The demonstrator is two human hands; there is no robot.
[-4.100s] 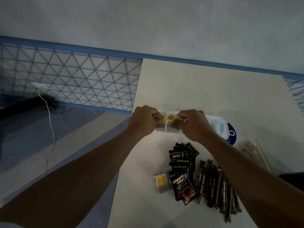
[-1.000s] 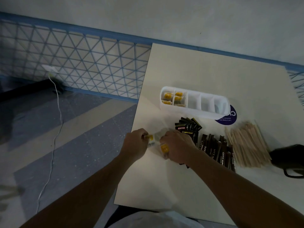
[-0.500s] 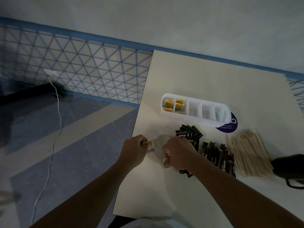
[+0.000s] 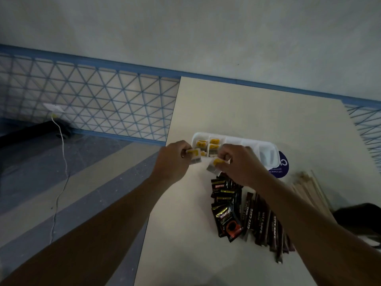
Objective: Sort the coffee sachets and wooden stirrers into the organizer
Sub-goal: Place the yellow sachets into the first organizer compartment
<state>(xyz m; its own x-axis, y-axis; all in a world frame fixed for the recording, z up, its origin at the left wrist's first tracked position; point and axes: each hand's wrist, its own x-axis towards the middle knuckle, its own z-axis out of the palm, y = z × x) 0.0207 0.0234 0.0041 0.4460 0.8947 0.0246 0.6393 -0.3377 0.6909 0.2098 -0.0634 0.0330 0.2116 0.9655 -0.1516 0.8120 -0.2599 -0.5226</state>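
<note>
A white organizer (image 4: 268,144) with several compartments lies across the table; its left compartments hold yellow-labelled sachets (image 4: 213,142). My left hand (image 4: 173,162) pinches a yellow-labelled sachet (image 4: 194,155) just in front of the organizer's left end. My right hand (image 4: 241,165) holds another yellow sachet (image 4: 215,165) at the organizer's near edge. Dark coffee sachets (image 4: 226,215) and long dark stick sachets (image 4: 266,221) lie in a pile nearer to me. Wooden stirrers (image 4: 309,190) lie at the right, partly hidden by my right forearm.
A purple round sticker (image 4: 283,167) sits under the organizer's right end. A dark object (image 4: 358,219) lies at the right table edge. The table's left edge (image 4: 162,172) drops to the floor, where a white cable (image 4: 61,162) runs from a wall socket.
Both hands lifted a yellow sachet each from the table near the dark pile and carried them forward to the organizer's left end. The camera view tilted toward the wall.
</note>
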